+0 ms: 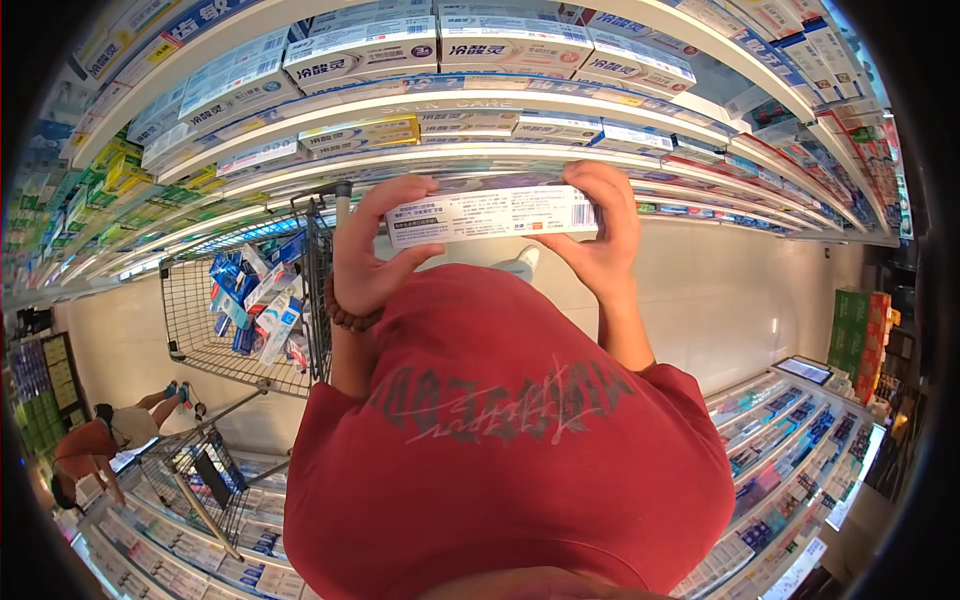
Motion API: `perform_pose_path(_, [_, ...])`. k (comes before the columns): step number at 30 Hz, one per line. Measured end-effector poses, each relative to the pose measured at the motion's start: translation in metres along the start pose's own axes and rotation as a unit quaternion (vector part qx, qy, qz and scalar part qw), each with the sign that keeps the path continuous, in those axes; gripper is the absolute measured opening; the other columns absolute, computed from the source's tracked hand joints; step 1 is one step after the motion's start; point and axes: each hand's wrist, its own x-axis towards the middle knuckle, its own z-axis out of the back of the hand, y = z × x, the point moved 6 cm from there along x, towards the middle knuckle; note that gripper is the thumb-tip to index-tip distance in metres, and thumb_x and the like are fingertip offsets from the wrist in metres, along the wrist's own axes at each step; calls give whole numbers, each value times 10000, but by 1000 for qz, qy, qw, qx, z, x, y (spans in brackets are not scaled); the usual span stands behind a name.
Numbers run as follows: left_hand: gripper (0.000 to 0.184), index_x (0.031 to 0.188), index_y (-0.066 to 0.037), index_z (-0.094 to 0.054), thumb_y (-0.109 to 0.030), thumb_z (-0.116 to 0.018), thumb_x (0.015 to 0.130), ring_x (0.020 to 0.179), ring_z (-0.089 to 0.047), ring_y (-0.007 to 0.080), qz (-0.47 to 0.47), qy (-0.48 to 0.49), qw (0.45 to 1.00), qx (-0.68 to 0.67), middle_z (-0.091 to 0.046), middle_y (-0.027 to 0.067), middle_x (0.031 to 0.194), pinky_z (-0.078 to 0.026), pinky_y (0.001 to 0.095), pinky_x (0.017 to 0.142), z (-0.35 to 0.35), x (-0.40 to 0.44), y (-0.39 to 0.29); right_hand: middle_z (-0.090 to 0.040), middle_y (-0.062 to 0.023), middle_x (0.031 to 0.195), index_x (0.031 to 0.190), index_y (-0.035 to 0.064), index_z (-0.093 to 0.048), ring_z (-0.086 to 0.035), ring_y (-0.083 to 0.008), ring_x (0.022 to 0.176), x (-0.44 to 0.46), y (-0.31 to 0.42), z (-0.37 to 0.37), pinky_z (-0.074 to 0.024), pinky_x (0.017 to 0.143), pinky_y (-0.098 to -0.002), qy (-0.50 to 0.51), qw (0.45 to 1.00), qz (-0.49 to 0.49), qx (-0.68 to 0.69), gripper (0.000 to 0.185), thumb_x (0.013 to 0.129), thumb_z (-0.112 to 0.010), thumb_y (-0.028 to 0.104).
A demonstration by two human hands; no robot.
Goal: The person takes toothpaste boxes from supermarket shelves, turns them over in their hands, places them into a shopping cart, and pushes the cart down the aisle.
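A long white toothpaste box [480, 215] is held level in front of my chest, its printed side with a barcode turned up to me. My left hand [375, 240] grips its left end, thumb below and fingers on top, with a beaded bracelet [345, 310] at the wrist. My right hand [605, 225] clasps the other end the same way. Just beyond the box are the shelf edges, where similar toothpaste boxes [515, 42] stand in rows.
At my left stands a wire shopping cart [190, 320] holding a heap of toothpaste boxes [265, 300]. Another person [95, 445] is near a second cart [190, 480] behind. Low display shelves [790, 450] lie behind me, and green and red cartons [855, 335] stand at right.
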Motion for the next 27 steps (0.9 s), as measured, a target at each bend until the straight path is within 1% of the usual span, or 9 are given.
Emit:
perform_pose_path(1, [584,1245,-1,-546,-11,-815,727,1202,-581,277,11,-4,1000,-8,-596,189,1280,-469,378,1003,2,-2,1,-597,-121,1127,1131,34,-619,-591,-270,1054,-1,-1,-3,-509,847,-367,5,1000,-1,1,616,600,-916,129])
perform_pose_path(3, [565,1234,-15,-562,-27,-819,730,1156,-612,263,17,-18,1000,7,-626,175,1241,-498,350,945,6,-5,1,-601,-134,1162,1155,18,-595,-592,-271,1070,-4,-2,-7,-510,888,-371,17,1000,-3,3,654,596,-919,112])
perform_pose_path(4, [556,1228,-22,-570,-34,-821,732,1132,-628,255,17,-25,999,15,-641,169,1221,-513,337,916,9,-5,1,-601,-134,1162,1160,18,-593,-592,-271,1068,-4,-1,-9,-510,887,-370,18,1000,-6,3,658,596,-919,110])
perform_pose_path(7, [558,1233,-26,-570,-39,-822,736,1130,-629,253,10,-22,1000,14,-637,166,1231,-517,332,908,13,-5,3,-600,-132,1163,1171,17,-591,-591,-269,1066,-2,1,-13,-508,886,-366,18,1000,-7,2,668,596,-919,107])
perform_pose_path(10, [559,1235,-28,-571,-44,-824,736,1133,-628,250,8,-27,1000,-5,-635,163,1237,-514,331,914,12,-4,5,-597,-126,1158,1167,20,-602,-589,-266,1064,-3,0,-15,-506,877,-361,7,1000,-15,14,653,601,-915,108])
perform_pose_path(13, [590,1265,10,-537,-6,-807,740,1207,-574,273,21,-5,1000,-21,-587,192,1287,-466,373,1010,9,-4,9,-592,-118,1145,1160,28,-618,-591,-262,1047,-1,1,-13,-510,853,-355,-5,999,-32,16,621,615,-905,107])
perform_pose_path(19, [596,1286,9,-530,-6,-797,754,1211,-572,266,46,10,998,-31,-583,183,1295,-474,366,1001,0,4,14,-591,-123,1143,1175,25,-619,-591,-266,1045,-3,-2,-2,-507,855,-359,-1,999,-44,-11,635,613,-904,103])
perform_pose_path(24, [588,1285,-3,-542,-18,-800,757,1210,-575,266,40,9,999,-7,-592,173,1286,-482,362,990,-6,8,16,-596,-126,1136,1184,25,-618,-591,-269,1043,-1,-11,4,-502,851,-358,8,998,-53,-11,651,605,-905,108])
perform_pose_path(27, [575,1284,-8,-550,-44,-801,768,1178,-589,242,32,1,999,15,-607,157,1263,-483,348,976,-5,9,15,-594,-132,1203,1224,12,-596,-580,-262,1116,-3,-18,2,-480,950,-361,23,997,-73,7,709,593,-912,85])
